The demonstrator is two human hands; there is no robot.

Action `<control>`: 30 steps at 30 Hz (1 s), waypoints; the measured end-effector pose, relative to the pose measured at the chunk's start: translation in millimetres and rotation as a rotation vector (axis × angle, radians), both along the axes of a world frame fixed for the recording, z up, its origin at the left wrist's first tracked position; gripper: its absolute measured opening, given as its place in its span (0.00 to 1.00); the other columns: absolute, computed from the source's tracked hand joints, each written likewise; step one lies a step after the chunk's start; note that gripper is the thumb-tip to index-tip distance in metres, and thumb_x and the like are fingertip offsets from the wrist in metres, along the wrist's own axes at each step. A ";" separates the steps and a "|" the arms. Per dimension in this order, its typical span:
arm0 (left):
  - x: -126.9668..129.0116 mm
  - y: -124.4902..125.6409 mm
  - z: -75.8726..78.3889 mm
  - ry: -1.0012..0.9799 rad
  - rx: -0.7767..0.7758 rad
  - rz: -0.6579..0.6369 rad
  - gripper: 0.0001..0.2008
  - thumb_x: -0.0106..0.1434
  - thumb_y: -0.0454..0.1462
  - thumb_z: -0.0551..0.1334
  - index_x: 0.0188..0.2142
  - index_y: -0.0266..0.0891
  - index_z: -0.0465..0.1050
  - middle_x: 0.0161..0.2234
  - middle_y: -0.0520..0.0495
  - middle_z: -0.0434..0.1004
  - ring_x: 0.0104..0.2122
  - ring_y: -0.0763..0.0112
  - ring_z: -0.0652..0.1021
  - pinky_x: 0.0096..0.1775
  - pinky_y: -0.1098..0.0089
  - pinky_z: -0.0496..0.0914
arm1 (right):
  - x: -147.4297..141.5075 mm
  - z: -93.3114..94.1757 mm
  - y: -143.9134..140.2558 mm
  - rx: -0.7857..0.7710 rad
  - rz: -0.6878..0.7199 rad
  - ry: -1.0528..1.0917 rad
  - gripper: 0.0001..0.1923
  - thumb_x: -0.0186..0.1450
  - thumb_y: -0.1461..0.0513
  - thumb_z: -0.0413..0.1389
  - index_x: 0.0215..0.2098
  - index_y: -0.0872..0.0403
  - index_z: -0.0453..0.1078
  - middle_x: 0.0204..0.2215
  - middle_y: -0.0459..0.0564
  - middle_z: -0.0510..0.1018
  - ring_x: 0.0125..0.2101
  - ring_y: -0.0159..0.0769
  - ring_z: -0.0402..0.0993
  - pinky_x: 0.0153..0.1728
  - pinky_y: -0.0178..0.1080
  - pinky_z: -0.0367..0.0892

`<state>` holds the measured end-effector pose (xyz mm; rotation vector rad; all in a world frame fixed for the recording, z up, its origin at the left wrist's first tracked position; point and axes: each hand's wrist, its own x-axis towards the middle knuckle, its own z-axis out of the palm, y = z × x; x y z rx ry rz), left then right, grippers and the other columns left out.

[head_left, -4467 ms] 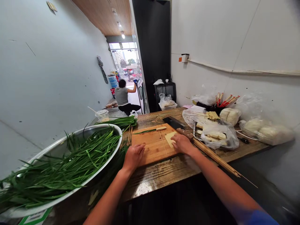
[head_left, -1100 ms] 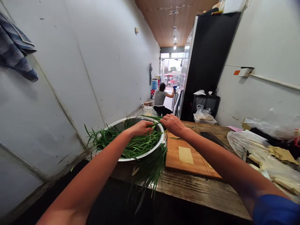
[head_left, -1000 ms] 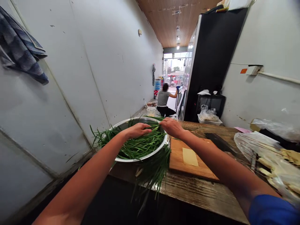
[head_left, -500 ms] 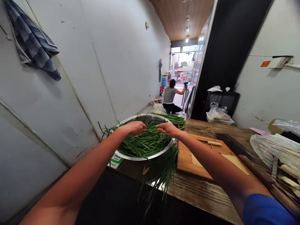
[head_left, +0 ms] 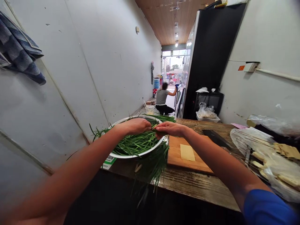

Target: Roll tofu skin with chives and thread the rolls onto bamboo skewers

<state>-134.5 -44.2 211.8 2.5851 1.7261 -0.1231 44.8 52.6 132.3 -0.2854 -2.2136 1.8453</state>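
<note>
A wide metal bowl (head_left: 150, 150) heaped with long green chives (head_left: 134, 143) stands on the wooden table. Above its far right part my two hands nearly meet. My left hand (head_left: 139, 125) is closed, its fingertips pinching a few chive stems. Facing it, my right hand (head_left: 170, 128) has thumb and fingers pinched on the same small bit of stems, which shows pale green between the hands. A loose bunch of chives (head_left: 153, 165) hangs over the table's front edge beside the bowl. More chives (head_left: 164, 118) lie behind the bowl.
Right of the bowl lies a wooden cutting board (head_left: 174, 153) with a flat pale yellow sheet (head_left: 187, 152). A dark flat blade-like thing (head_left: 215, 139) lies behind my right forearm. Plastic bags and skewers (head_left: 248, 140) are farther right. A person (head_left: 162, 98) crouches near the doorway.
My hands have come closer together over the bowl, and stems now show between them. The view has turned right. A pale stick on the board is now hidden behind my right arm.
</note>
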 end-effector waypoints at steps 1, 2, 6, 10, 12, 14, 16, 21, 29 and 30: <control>4.0 1.0 -0.8 0.000 -0.003 -0.006 0.15 0.62 0.41 0.50 0.28 0.37 0.72 0.23 0.50 0.69 0.23 0.74 0.65 0.26 0.74 0.55 | 4.2 -0.6 -0.3 -0.012 -0.023 -0.006 0.20 0.56 0.50 0.59 0.36 0.59 0.71 0.24 0.45 0.74 0.24 0.26 0.67 0.29 0.33 0.62; 6.6 2.6 -2.0 -0.002 -0.006 -0.011 0.15 0.61 0.41 0.51 0.28 0.36 0.72 0.23 0.50 0.69 0.23 0.74 0.65 0.26 0.74 0.55 | 6.9 -1.4 -0.1 -0.002 -0.057 -0.012 0.19 0.55 0.51 0.60 0.35 0.59 0.71 0.22 0.43 0.72 0.23 0.26 0.66 0.28 0.33 0.62; 0.7 12.4 -11.5 -0.041 -0.033 -0.018 0.14 0.61 0.41 0.51 0.27 0.36 0.71 0.21 0.51 0.66 0.22 0.75 0.65 0.26 0.74 0.55 | 2.6 -5.8 4.0 0.101 -0.174 -0.029 0.15 0.54 0.54 0.61 0.27 0.60 0.71 0.16 0.39 0.66 0.19 0.23 0.61 0.23 0.31 0.58; -23.1 21.3 -27.2 -0.112 -0.037 -0.006 0.16 0.61 0.42 0.51 0.25 0.35 0.71 0.20 0.52 0.64 0.21 0.76 0.63 0.25 0.74 0.55 | -15.9 -10.8 5.3 0.135 -0.117 -0.082 0.16 0.56 0.53 0.58 0.27 0.59 0.71 0.15 0.39 0.66 0.18 0.24 0.60 0.22 0.31 0.57; -35.9 23.6 -34.9 -0.130 -0.044 0.007 0.18 0.62 0.43 0.51 0.25 0.35 0.72 0.20 0.51 0.65 0.21 0.75 0.63 0.25 0.74 0.55 | -26.0 -14.8 5.6 0.184 -0.080 -0.093 0.15 0.56 0.54 0.58 0.27 0.59 0.71 0.16 0.40 0.68 0.18 0.23 0.59 0.22 0.30 0.55; -47.1 24.6 -41.4 -0.127 -0.061 0.014 0.19 0.62 0.44 0.50 0.27 0.35 0.73 0.21 0.51 0.67 0.21 0.75 0.63 0.25 0.73 0.56 | -36.1 -19.8 7.0 0.235 -0.071 -0.096 0.13 0.56 0.55 0.58 0.26 0.59 0.71 0.18 0.42 0.70 0.19 0.24 0.60 0.23 0.30 0.56; -56.7 24.4 -46.1 -0.105 -0.079 0.018 0.20 0.63 0.44 0.49 0.29 0.35 0.74 0.22 0.50 0.70 0.21 0.74 0.65 0.26 0.73 0.57 | -46.7 -24.7 9.4 0.290 -0.083 -0.122 0.13 0.58 0.57 0.56 0.26 0.59 0.72 0.20 0.44 0.73 0.21 0.25 0.64 0.25 0.30 0.59; -72.8 22.4 -53.9 0.026 0.100 0.113 0.16 0.63 0.42 0.51 0.37 0.38 0.76 0.34 0.46 0.77 0.31 0.69 0.74 0.33 0.74 0.62 | -68.7 -28.8 10.3 0.898 -0.265 -0.446 0.12 0.62 0.63 0.49 0.30 0.58 0.74 0.27 0.50 0.78 0.28 0.31 0.71 0.29 0.31 0.60; -55.2 27.0 -83.2 -0.129 0.102 0.079 0.15 0.62 0.40 0.52 0.41 0.40 0.76 0.35 0.47 0.79 0.35 0.69 0.75 0.36 0.73 0.62 | -69.9 -18.2 -3.9 1.239 -0.286 -0.448 0.14 0.63 0.63 0.47 0.34 0.55 0.75 0.30 0.52 0.78 0.33 0.35 0.72 0.32 0.33 0.57; -52.3 26.9 -85.3 -0.184 0.076 0.096 0.15 0.62 0.40 0.52 0.38 0.38 0.76 0.31 0.47 0.78 0.30 0.70 0.74 0.32 0.74 0.61 | -67.1 -16.5 -3.3 1.203 -0.273 -0.419 0.13 0.63 0.63 0.48 0.33 0.54 0.75 0.28 0.51 0.78 0.31 0.34 0.71 0.31 0.33 0.57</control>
